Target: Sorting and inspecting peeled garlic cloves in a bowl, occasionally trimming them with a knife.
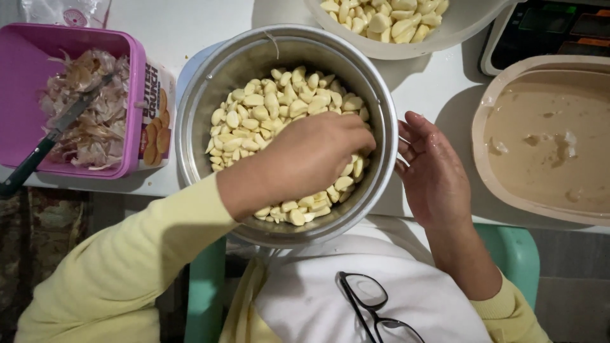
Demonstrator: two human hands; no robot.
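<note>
A round steel pot stands at the table's near edge, holding a heap of peeled garlic cloves. My left hand reaches into the pot from the lower left, fingers curled down into the cloves at the right side; what it grips is hidden under the hand. My right hand rests outside the pot against its right rim, palm turned toward the pot, fingers apart and holding nothing. Both arms wear pale yellow sleeves.
A pink tub of garlic skins with a black-handled knife sits left, a biscuit packet beside it. A white bowl of more cloves stands behind. A beige tray lies right, a scale behind it. Black glasses lie on my lap.
</note>
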